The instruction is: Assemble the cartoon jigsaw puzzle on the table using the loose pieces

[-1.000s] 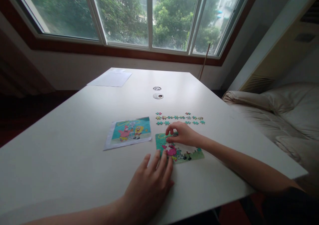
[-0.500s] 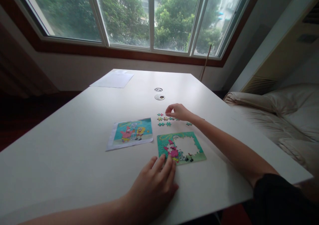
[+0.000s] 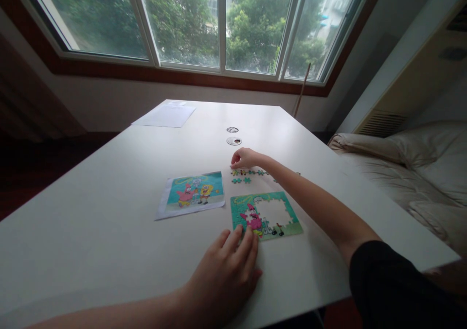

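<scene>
A partly built cartoon jigsaw (image 3: 266, 216) lies on the white table (image 3: 109, 198), with a white gap in its middle. My left hand (image 3: 226, 275) rests flat beside its near left corner, fingers spread and touching the puzzle's edge. My right hand (image 3: 245, 158) reaches across to the far left end of the rows of loose puzzle pieces (image 3: 246, 176), fingertips pinched down on a piece there. What the pinch holds is too small to make out. A printed reference picture (image 3: 192, 194) of the same cartoon lies left of the jigsaw.
A white sheet of paper (image 3: 166, 116) lies at the table's far left. Two round cable ports (image 3: 233, 140) sit mid-table beyond the pieces. A wooden stick (image 3: 301, 92) leans at the window wall. A cushioned sofa (image 3: 408, 164) stands to the right, windows behind.
My right hand left the jigsaw, moved up to the loose pieces, then slid left along the rows to their far left end. My left hand stayed put.
</scene>
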`<act>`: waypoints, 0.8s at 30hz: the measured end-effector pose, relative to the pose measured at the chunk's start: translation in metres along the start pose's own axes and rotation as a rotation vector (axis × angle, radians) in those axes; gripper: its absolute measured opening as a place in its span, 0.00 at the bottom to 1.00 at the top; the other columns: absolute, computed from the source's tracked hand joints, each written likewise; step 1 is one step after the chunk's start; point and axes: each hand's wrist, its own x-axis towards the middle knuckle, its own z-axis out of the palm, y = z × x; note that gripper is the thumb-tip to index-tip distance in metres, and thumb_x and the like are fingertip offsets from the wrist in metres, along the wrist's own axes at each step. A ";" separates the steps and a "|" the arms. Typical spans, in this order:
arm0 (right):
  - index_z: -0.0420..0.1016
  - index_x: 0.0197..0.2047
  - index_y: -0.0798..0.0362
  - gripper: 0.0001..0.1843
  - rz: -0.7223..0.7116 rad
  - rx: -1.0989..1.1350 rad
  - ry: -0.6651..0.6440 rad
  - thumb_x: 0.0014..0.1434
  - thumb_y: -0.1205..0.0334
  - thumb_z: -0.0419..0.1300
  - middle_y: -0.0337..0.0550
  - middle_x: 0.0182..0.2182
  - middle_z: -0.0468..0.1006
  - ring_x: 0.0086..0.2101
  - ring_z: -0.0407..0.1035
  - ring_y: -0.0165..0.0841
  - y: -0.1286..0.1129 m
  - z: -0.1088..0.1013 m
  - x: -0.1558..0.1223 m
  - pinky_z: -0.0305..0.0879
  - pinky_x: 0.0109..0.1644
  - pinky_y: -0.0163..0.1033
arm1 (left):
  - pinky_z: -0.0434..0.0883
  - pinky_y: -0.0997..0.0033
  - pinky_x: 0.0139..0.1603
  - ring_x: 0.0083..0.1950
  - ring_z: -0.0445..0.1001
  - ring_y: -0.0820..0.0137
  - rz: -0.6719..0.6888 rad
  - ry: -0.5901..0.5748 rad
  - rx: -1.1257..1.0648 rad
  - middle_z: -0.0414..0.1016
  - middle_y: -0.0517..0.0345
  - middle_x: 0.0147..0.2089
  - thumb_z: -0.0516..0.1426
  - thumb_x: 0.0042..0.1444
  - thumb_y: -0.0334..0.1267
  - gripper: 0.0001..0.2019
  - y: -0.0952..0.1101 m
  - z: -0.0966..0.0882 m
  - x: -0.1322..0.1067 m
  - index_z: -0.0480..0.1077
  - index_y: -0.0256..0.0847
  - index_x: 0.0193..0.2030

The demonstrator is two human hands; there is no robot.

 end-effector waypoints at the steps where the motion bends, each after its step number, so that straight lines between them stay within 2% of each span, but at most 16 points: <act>1: 0.77 0.30 0.55 0.09 0.002 0.005 -0.008 0.44 0.61 0.64 0.41 0.28 0.77 0.28 0.68 0.28 0.000 -0.001 0.001 0.58 0.28 0.30 | 0.66 0.55 0.47 0.54 0.65 0.55 0.001 0.002 0.002 0.65 0.43 0.56 0.43 0.62 0.40 0.20 0.000 0.000 0.000 0.62 0.31 0.56; 5: 0.76 0.31 0.57 0.09 -0.012 0.041 0.006 0.44 0.63 0.64 0.40 0.28 0.77 0.28 0.67 0.27 -0.002 -0.001 -0.001 0.59 0.28 0.29 | 0.66 0.56 0.47 0.54 0.65 0.55 -0.003 -0.007 0.007 0.65 0.44 0.56 0.42 0.63 0.40 0.21 0.001 0.001 0.000 0.62 0.31 0.56; 9: 0.73 0.39 0.57 0.13 -0.073 0.092 0.069 0.47 0.64 0.61 0.41 0.31 0.76 0.28 0.66 0.24 -0.003 -0.001 -0.014 0.60 0.31 0.29 | 0.66 0.56 0.47 0.54 0.65 0.55 -0.004 -0.011 0.010 0.65 0.44 0.56 0.42 0.63 0.40 0.21 0.000 -0.001 0.000 0.62 0.31 0.56; 11: 0.72 0.41 0.57 0.14 -0.155 0.155 0.097 0.50 0.63 0.59 0.40 0.30 0.75 0.28 0.66 0.24 -0.005 -0.001 -0.029 0.60 0.32 0.30 | 0.66 0.55 0.47 0.54 0.65 0.54 0.003 -0.015 0.006 0.65 0.44 0.57 0.42 0.63 0.40 0.21 -0.001 -0.002 0.000 0.61 0.31 0.57; 14: 0.73 0.40 0.57 0.11 -0.262 0.273 0.126 0.53 0.62 0.58 0.40 0.28 0.75 0.26 0.65 0.24 -0.009 -0.001 -0.062 0.60 0.32 0.31 | 0.66 0.55 0.47 0.54 0.65 0.54 0.000 -0.023 -0.007 0.64 0.44 0.57 0.43 0.62 0.39 0.20 -0.001 -0.004 0.000 0.61 0.31 0.57; 19: 0.73 0.35 0.57 0.09 -0.268 0.406 0.080 0.51 0.62 0.60 0.39 0.25 0.75 0.27 0.67 0.25 -0.017 0.008 -0.121 0.61 0.32 0.32 | 0.65 0.55 0.49 0.55 0.64 0.55 -0.009 -0.033 -0.009 0.63 0.44 0.58 0.43 0.63 0.39 0.20 0.000 -0.003 0.001 0.60 0.32 0.58; 24: 0.73 0.31 0.57 0.09 -0.227 0.465 0.059 0.48 0.60 0.63 0.38 0.24 0.73 0.26 0.65 0.26 -0.017 0.028 -0.151 0.61 0.31 0.31 | 0.65 0.55 0.48 0.54 0.65 0.55 -0.011 -0.043 0.003 0.64 0.44 0.57 0.42 0.63 0.39 0.20 0.000 -0.004 0.002 0.61 0.32 0.57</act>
